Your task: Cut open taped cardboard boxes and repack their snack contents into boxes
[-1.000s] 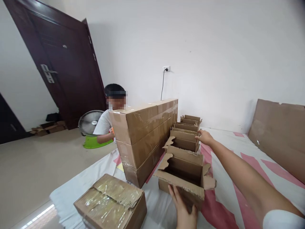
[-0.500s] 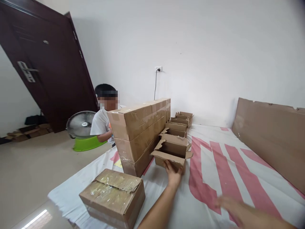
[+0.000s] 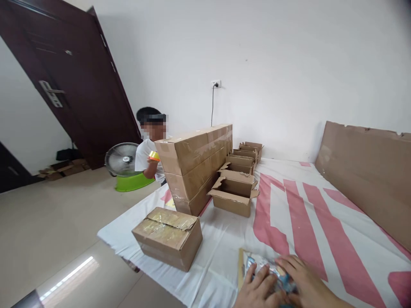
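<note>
Head cam: L hand point(image 3: 259, 291) & R hand point(image 3: 303, 278) close together at near edge of the cloth-covered tabletop point(image 3: 224, 241), both down on a silvery plastic packet point(image 3: 257, 259) w/ blue marks. Fingers of both bent over it; can't tell if either is clamped on it or just resting, as the hands hide most of it. Brown strip point(image 3: 240, 269) along packet's left side.

Taped box point(image 3: 168, 244) near the near-left corner, well apart from hands. Behind it, a stack of boxes point(image 3: 192, 171), 3 high, runs back twd far edge. Just right of stack: row of open boxes point(image 3: 233, 205), flaps up/out, nearest approx mid-tabletop, last near far edge by wall point(image 3: 289, 85). Big cardboard sheet point(image 3: 362, 171) stands along right edge.

Past left edge: co-worker point(image 3: 144, 156) in white top, partly behind stack, yellow item point(image 3: 154, 155) in hand; fan point(image 3: 122, 160) & green basin-like thing point(image 3: 133, 182) on floor alongside.
</note>
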The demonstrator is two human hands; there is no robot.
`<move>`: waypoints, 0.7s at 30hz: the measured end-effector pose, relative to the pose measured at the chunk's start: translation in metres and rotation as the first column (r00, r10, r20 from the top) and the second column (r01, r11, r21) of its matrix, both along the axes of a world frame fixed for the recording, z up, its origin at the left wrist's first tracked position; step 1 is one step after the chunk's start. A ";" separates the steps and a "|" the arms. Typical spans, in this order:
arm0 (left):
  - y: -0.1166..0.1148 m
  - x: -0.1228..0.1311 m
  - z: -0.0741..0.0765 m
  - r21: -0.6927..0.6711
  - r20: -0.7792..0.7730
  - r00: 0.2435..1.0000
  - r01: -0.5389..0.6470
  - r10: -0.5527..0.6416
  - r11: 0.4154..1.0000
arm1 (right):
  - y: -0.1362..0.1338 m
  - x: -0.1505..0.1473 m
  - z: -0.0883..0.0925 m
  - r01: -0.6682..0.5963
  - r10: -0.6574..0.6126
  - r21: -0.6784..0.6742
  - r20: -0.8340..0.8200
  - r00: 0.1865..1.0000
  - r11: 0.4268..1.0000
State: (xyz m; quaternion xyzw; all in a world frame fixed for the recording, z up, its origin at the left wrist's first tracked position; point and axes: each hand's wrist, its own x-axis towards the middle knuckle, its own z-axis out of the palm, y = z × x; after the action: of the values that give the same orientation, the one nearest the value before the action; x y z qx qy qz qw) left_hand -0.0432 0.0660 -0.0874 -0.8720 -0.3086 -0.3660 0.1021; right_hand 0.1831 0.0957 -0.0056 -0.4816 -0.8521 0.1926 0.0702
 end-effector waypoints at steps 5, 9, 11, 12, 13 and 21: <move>0.032 -0.042 0.034 -0.277 -0.197 0.955 -0.272 0.223 0.922 | 0.021 -0.062 -0.018 0.194 -0.169 0.202 -0.137 0.976 0.960; 0.055 -0.072 0.078 -0.422 -0.097 0.758 -0.618 0.645 0.664 | 0.011 -0.075 -0.043 0.156 -0.114 0.208 -0.200 0.973 0.965; 0.046 -0.072 0.090 -0.397 -0.027 0.767 -0.597 0.641 0.697 | -0.001 -0.072 -0.057 0.085 -0.053 0.159 -0.193 0.980 0.984; 0.037 -0.070 0.095 -0.363 -0.020 0.823 -0.536 0.568 0.762 | -0.007 -0.070 -0.064 0.048 -0.021 0.142 -0.192 0.981 0.989; 0.026 -0.070 0.100 -0.319 -0.031 0.878 -0.462 0.478 0.828 | -0.013 -0.067 -0.070 0.015 0.012 0.134 -0.196 0.980 0.991; -0.003 -0.190 0.161 -0.293 0.382 0.508 -0.726 0.772 0.622 | -0.032 -0.062 -0.065 -0.018 0.043 0.101 -0.253 0.967 0.995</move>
State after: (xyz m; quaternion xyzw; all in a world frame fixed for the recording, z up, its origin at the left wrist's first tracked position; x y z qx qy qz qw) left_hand -0.2333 0.0631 0.0737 -0.5382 -0.6865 -0.4715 0.1298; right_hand 0.1208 0.0640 -0.0705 -0.4357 -0.8517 0.2119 0.1994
